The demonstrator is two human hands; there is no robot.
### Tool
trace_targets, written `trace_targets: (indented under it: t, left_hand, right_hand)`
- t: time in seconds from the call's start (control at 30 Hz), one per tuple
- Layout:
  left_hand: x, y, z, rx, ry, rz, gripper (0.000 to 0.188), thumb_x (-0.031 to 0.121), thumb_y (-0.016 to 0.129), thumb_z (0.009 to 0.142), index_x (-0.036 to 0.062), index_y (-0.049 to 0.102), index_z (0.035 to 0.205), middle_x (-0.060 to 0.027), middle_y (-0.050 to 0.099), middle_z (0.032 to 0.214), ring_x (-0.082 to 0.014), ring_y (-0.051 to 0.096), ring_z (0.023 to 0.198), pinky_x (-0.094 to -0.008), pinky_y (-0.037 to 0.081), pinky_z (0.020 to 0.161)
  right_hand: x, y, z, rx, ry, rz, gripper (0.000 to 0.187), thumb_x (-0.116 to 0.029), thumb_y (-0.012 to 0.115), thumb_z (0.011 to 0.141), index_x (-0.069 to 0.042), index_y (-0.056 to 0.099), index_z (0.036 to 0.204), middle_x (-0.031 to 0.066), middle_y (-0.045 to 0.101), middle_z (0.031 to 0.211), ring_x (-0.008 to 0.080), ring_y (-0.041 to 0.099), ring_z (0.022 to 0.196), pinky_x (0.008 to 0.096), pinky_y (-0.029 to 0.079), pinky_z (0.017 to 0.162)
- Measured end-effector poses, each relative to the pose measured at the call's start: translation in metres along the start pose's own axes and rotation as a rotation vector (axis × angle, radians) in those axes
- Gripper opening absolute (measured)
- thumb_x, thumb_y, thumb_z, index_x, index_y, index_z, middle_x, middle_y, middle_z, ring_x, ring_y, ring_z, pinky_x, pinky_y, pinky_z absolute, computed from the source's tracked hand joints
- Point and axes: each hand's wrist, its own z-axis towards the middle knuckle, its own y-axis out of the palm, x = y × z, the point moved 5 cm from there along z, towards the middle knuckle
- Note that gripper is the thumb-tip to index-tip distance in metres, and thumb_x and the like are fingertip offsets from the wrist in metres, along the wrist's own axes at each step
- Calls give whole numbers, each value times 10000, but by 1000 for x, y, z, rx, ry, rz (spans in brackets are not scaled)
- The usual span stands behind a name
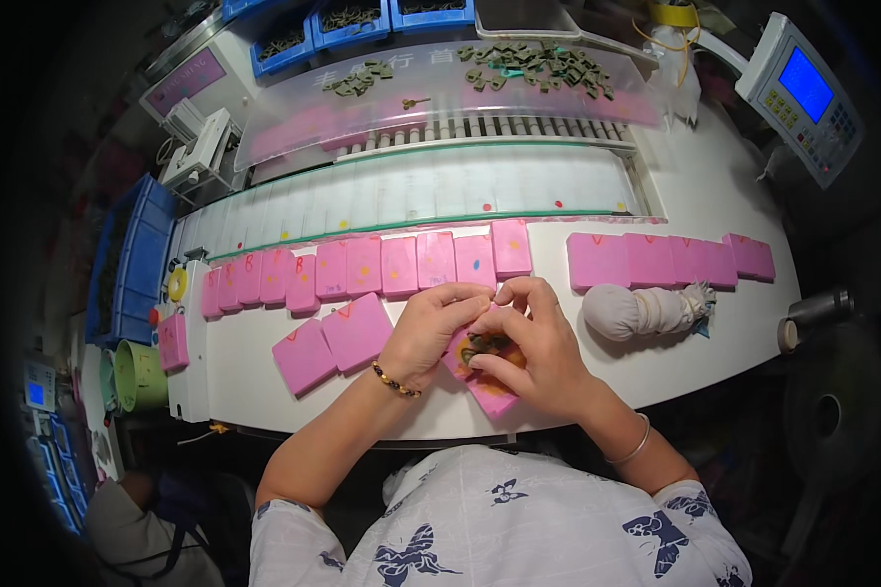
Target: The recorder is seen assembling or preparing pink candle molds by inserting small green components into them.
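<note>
Both hands meet over pink block (489,391) at table's near edge; left hand (429,333) fingers curled, steadying it; right hand (538,347) pinching small dark green part (482,344) against block's orange face. Judging by layout: row of pink blocks (382,266) behind, two loose blocks (333,342) to left, green parts pile (538,64) far back, so plenty seemingly left
</note>
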Motion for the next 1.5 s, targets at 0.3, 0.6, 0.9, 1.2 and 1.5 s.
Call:
trace_targets:
  t: [0.3,0.6,0.9,1.2,1.5]
  left_hand:
    - [3,6,-1,-4,45,9,239,142,637,939,-32,666,1100,-72,688,991,-117,643,899,-254,526,776]
    - [-4,-2,5,-13,13,53,211,128,591,967,-10,622,1123,-71,666,994,-130,657,876,-255,557,735]
    - [-4,-3,7,-5,29,42,209,104,628,920,2,618,1102,-55,643,1009,-120,631,903,-251,527,786]
    - [-5,-2,4,11,14,-29,192,92,644,909,-10,622,1069,-58,639,993,-107,621,875,-238,517,767]
    - [0,2,0,12,4,1,258,95,663,893,-25,590,1109,-82,649,987,-118,630,849,-242,521,751]
  right_hand:
    - [5,5,6,-68,-35,32,218,-207,745,790,-83,599,894,134,502,1107,327,498,1022,438,424,880]
    - [-9,4,1,-133,-178,-142,327,-217,763,746,-172,678,1059,110,524,1211,317,495,1124,450,419,908]
    - [-20,6,-4,-58,-307,-312,262,-204,717,782,-169,684,1040,42,563,1247,260,527,1121,402,418,871]
    - [-19,8,-7,-66,-320,-294,240,-208,730,771,-133,645,982,42,581,1203,240,554,1083,374,408,819]
    - [-18,5,1,-162,-273,-170,205,-172,733,752,-138,606,909,66,558,1117,269,541,1026,410,392,808]
